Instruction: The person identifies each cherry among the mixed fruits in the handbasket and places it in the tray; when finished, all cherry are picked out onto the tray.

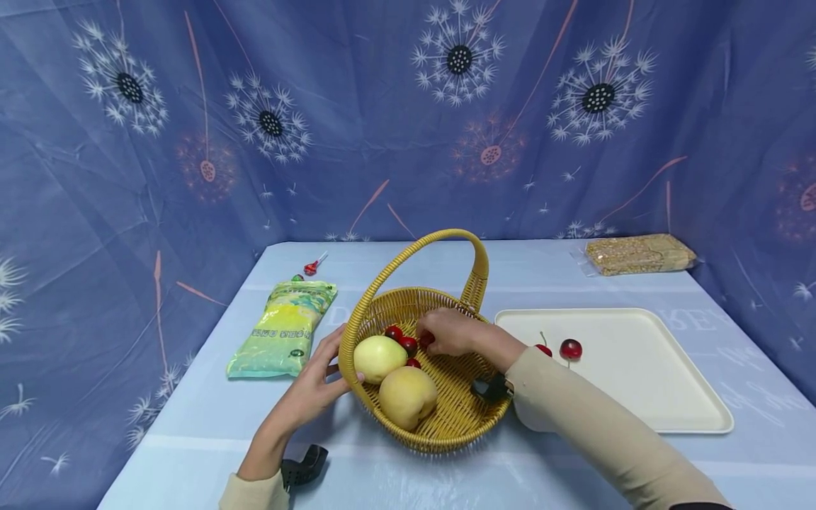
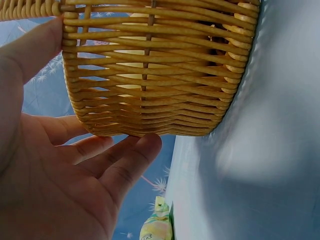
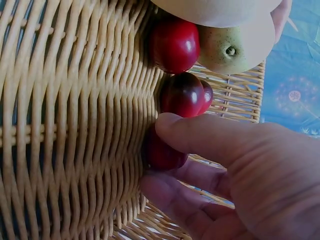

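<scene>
A yellow wicker basket (image 1: 455,400) with a tall hoop handle stands mid-table. Its left side is steadied by my left hand (image 1: 321,382), thumb at the rim and fingers spread along the outer weave (image 2: 150,75). My right hand (image 1: 449,331) reaches inside and pinches a dark red cherry (image 3: 165,150) between thumb and fingers, close over the woven floor. More cherries (image 3: 175,46) lie beside it, next to a pale green-yellow pear-like fruit (image 1: 379,359) and a rounder yellow fruit (image 1: 408,397) at the basket's left. The right fingertips are partly hidden behind the cherry.
On the right, a cream tray (image 1: 637,382) carries a red cherry (image 1: 570,349) and another partly behind my right sleeve (image 1: 586,411). A green-yellow packet (image 1: 280,329) and a red lollipop (image 1: 311,268) lie left. A clear bag of grain-like food (image 1: 640,255) lies back right.
</scene>
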A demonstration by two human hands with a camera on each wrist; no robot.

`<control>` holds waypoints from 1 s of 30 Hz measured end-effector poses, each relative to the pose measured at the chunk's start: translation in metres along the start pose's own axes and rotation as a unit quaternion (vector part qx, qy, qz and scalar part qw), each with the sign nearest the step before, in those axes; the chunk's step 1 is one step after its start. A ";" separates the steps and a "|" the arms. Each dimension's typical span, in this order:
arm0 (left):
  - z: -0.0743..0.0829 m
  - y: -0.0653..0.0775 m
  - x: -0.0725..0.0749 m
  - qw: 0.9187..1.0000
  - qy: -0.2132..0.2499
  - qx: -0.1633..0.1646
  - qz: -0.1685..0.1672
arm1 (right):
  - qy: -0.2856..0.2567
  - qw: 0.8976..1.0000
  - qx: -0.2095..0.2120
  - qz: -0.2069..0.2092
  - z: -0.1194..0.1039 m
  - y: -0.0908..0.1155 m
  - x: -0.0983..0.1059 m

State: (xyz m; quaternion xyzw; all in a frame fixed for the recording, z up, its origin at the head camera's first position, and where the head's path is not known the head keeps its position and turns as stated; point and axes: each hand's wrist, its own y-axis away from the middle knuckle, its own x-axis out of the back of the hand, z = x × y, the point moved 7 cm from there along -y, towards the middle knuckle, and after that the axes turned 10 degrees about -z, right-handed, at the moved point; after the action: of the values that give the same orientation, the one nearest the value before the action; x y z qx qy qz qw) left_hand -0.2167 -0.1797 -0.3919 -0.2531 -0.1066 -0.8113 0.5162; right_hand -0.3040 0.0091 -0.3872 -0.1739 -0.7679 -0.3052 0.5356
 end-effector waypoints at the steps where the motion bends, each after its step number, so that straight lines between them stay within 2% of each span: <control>1: 0.000 0.000 0.000 1.000 0.000 -0.001 0.001 | 0.000 1.000 0.002 0.002 0.000 0.000 0.001; 7: 0.000 0.000 0.000 1.000 -0.003 -0.004 0.000 | -0.001 1.000 0.005 0.015 -0.004 0.005 0.009; 13: -0.001 0.001 0.000 1.000 -0.003 -0.002 0.000 | -0.051 0.997 0.001 0.065 -0.012 0.030 0.038; 18: -0.001 0.001 0.000 1.000 0.000 -0.005 -0.001 | -0.069 0.990 0.014 0.121 -0.014 0.063 0.060; 22: -0.001 0.001 0.000 1.000 0.000 -0.008 -0.004 | -0.072 0.986 0.006 0.150 -0.007 0.096 0.067; 26: 0.000 0.000 0.000 1.000 -0.003 -0.007 -0.003 | -0.084 0.980 -0.019 0.179 0.010 0.131 0.063; 30: 0.002 0.001 0.000 1.000 -0.003 -0.005 -0.003 | -0.089 0.972 -0.042 0.214 0.031 0.166 0.047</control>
State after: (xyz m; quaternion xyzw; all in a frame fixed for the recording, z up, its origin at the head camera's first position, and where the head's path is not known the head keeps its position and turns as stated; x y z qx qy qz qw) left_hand -0.2154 -0.1797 -0.3905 -0.2582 -0.1048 -0.8125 0.5121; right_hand -0.2448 0.1520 -0.3043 -0.3825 -0.7440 -0.1991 0.5105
